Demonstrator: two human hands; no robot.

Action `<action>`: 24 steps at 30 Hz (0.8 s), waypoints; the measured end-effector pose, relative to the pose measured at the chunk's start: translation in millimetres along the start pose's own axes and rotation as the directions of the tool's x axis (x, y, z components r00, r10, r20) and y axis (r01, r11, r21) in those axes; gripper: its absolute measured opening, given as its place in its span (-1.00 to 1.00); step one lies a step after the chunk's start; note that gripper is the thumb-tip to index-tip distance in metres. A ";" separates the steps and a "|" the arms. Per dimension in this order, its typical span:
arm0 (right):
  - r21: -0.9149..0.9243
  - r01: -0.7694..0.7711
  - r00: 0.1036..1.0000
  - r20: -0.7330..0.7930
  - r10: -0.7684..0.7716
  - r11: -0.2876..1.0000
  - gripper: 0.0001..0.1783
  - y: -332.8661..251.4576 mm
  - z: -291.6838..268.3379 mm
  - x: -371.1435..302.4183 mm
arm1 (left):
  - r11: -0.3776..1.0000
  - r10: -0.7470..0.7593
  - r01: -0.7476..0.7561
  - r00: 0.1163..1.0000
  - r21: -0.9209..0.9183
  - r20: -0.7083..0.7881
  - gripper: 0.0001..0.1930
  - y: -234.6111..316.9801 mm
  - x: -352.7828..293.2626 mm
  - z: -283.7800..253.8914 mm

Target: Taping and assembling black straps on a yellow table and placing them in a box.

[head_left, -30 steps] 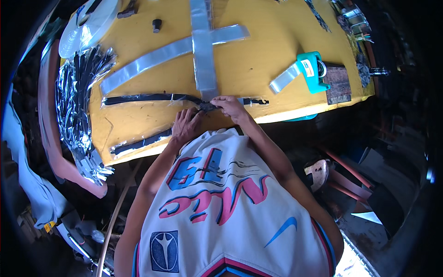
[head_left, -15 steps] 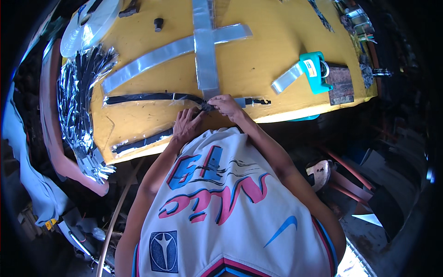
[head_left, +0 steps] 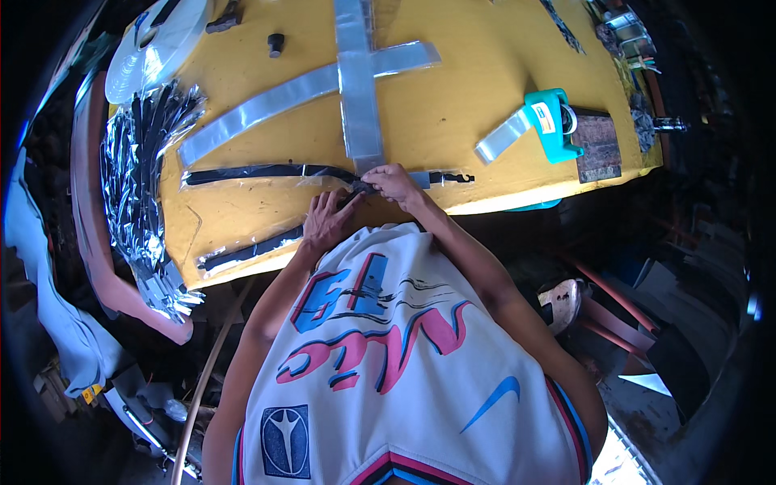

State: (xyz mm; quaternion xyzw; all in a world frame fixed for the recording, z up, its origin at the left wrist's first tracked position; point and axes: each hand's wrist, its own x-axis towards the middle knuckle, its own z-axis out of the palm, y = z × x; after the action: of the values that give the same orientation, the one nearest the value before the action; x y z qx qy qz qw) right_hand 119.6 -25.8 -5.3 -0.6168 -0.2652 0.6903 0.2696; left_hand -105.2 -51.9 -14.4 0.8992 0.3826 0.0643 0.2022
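A long black strap (head_left: 259, 172), partly in clear plastic film, lies along the near side of the yellow table. Its dark, bunched middle (head_left: 361, 187) is between my hands. My right hand (head_left: 391, 184) pinches it with thumb and fingertips. My left hand (head_left: 325, 220) grips its lower side between thumb and forefinger, the other fingers bent on the tabletop. Right of my right hand, a grey-clear piece and a notched black end (head_left: 451, 177) stick out. Another wrapped black strap (head_left: 250, 248) lies left of my left forearm, near the edge.
Clear flat plastic sleeves (head_left: 360, 105) cross on the yellow table (head_left: 453, 97). A teal tape dispenser (head_left: 551, 121) stands right beside a dark block (head_left: 598, 145). Wrapped black straps (head_left: 145, 162) heap at the left, below a clear plastic roll (head_left: 162, 48). A small black cylinder (head_left: 276, 44) stands farther back.
My right hand has shifted very slightly left at the strap. My left hand stays nearly in place.
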 end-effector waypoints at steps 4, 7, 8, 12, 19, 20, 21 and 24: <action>-0.011 -0.009 1.000 -0.003 0.009 1.000 -0.78 -0.4 0.1 0.4 | 1.000 -0.016 0.016 1.000 -0.001 0.016 -0.33 -0.2 0.7 0.8; -0.007 -0.016 1.000 -0.002 0.016 1.000 -0.79 2.1 -0.1 3.2 | 1.000 -0.006 0.006 1.000 -0.013 0.001 -0.37 -0.2 0.6 0.4; -0.007 -0.004 1.000 -0.007 0.004 1.000 -0.79 3.3 0.3 4.5 | 1.000 -0.005 0.005 1.000 -0.016 -0.005 -0.39 -0.1 0.7 0.2; -0.062 0.175 0.981 -0.075 -0.179 0.983 -0.77 -1.5 8.8 0.9 | 1.000 -0.010 0.010 1.000 -0.007 -0.009 -0.40 -1.5 -1.3 2.5; -0.755 0.454 0.740 0.024 -0.672 0.473 -0.64 -3.0 5.2 -18.0 | 1.000 -0.005 0.005 1.000 -0.014 -0.020 -0.42 2.5 0.4 -4.0; -0.809 0.515 0.676 0.180 -0.715 0.283 -0.61 3.1 1.8 -23.0 | 1.000 0.001 -0.002 1.000 -0.011 -0.030 -0.41 1.8 0.3 -1.8; -0.821 0.565 0.603 0.343 -0.720 0.083 -0.59 7.8 0.0 -27.7 | 1.000 0.003 -0.003 0.999 -0.007 -0.039 -0.41 1.1 -1.5 -0.4; -0.725 0.688 0.553 0.496 -0.669 0.032 -0.48 19.0 -12.2 -38.7 | 0.999 0.036 -0.036 0.997 0.003 -0.068 -0.40 -1.9 1.0 2.5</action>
State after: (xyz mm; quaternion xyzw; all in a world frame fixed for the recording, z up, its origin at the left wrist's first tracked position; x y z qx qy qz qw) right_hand 134.5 -66.0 7.7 -0.4489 -0.8369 0.2389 0.2024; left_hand -105.1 -50.8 -17.5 0.9035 0.3732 0.0979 0.1869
